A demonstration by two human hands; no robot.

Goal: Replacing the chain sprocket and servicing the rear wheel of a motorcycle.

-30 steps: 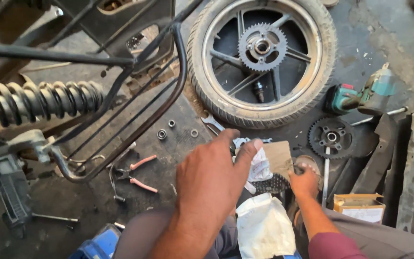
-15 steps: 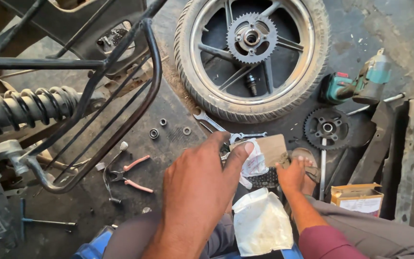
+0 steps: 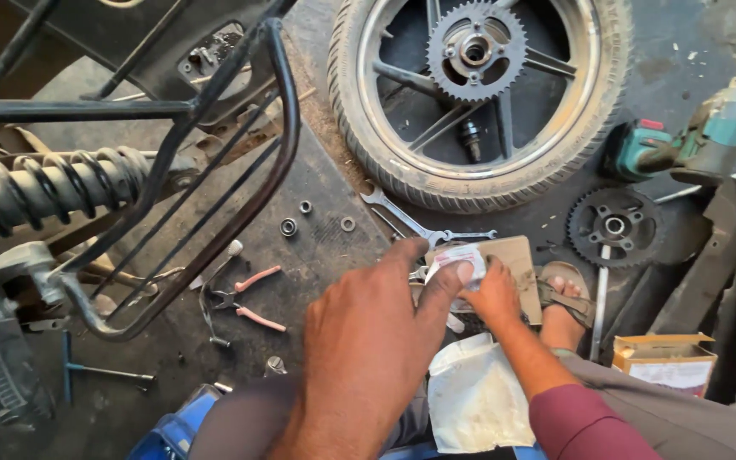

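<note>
1. Our left hand (image 3: 368,341) and right hand (image 3: 494,294) meet just below the motorcycle wheel (image 3: 479,94), both pinching a small white packet (image 3: 457,260) over a piece of cardboard (image 3: 517,255).
2. The packet looks unopened, so we judge the work on it barely begun.
3. The wheel lies flat on the floor with its sprocket fitted; a loose sprocket (image 3: 613,226) sits to its lower right, wrenches (image 3: 423,228) just below it, and pliers (image 3: 244,298) to its lower left.

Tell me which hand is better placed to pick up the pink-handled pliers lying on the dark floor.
Left, probably. The left hand lies on the same side as the pink-handled pliers, with bare floor between. The right hand sits farther away, pinching the small white packet together with the left fingers.
</note>
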